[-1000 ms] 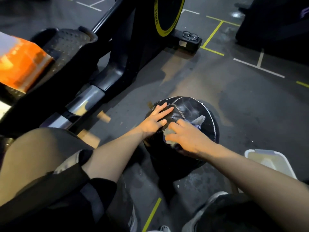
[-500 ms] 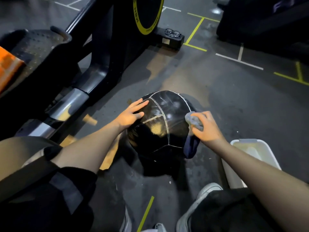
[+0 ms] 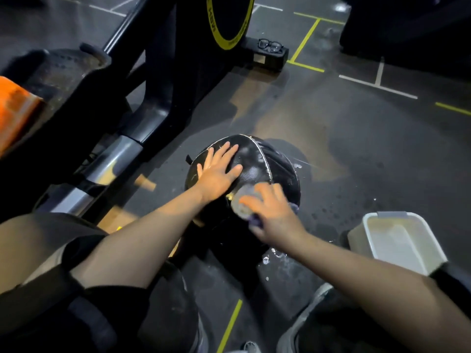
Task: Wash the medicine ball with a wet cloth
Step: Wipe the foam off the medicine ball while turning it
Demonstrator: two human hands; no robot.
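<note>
We see a dark rubbery gym floor (image 3: pixel 369 154), wet in patches, with a lighter tan stain beyond the ball and white specks of suds close to us. Yellow floor lines (image 3: pixel 305 39) and white floor lines (image 3: pixel 377 86) cross it further off. At the left stands a black exercise machine (image 3: pixel 142 80) with a grey metal section low on its frame and a yellow ring on its wheel housing; lettering runs along the ring but it's too small for us to read. A pair of glasses (image 3: pixel 270 45) sits on the machine's black base block. An orange blurred object (image 3: pixel 15 110) shows at far left. A white plastic tub (image 3: pixel 397 240) sits on the floor to the right, near our right forearm.

The black medicine ball (image 3: pixel 254 164) with white seams rests on the floor between our knees. Left hand (image 3: pixel 219 171) lies flat on its top, fingers spread and straight. Right hand (image 3: pixel 270 212), motion-blurred, grasps a greyish-purple wet cloth (image 3: pixel 242 202) against the near side of the ball.
</note>
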